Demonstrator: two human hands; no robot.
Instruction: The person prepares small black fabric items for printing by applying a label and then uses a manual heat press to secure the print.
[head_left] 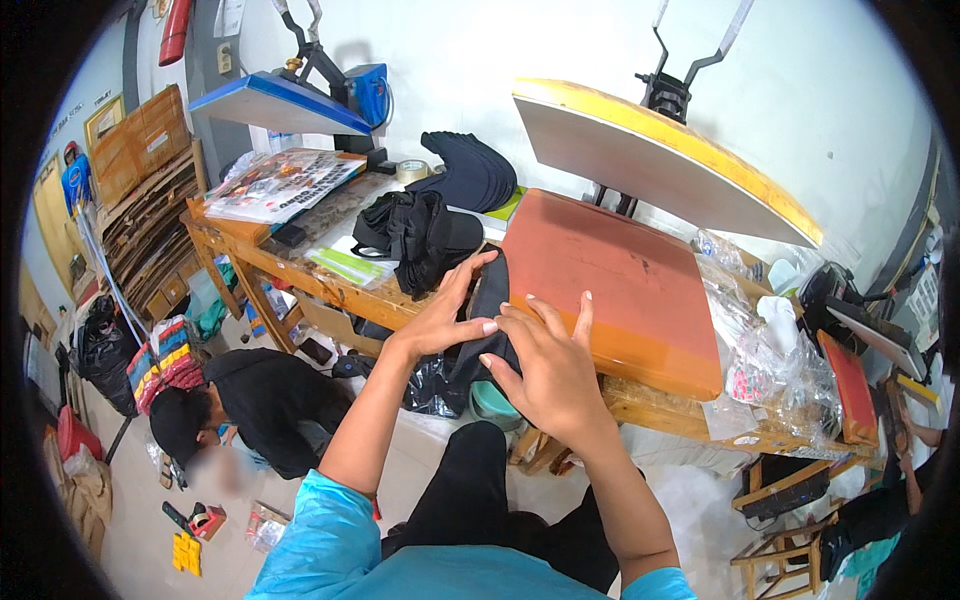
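I hold a black cap [487, 300] between both hands at the near left corner of the orange press pad [610, 280]. My left hand [445, 310] pinches its left side, fingers closed on the fabric; my right hand [550, 365] grips it from below, nearer me. The cap's long axis runs up and away from me, along the pad's left edge, over the wooden table [330, 290].

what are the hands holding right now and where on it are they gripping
Both hands hold a black cap at the edge of the orange press pad. The left hand grips its left side, the right hand its lower right.
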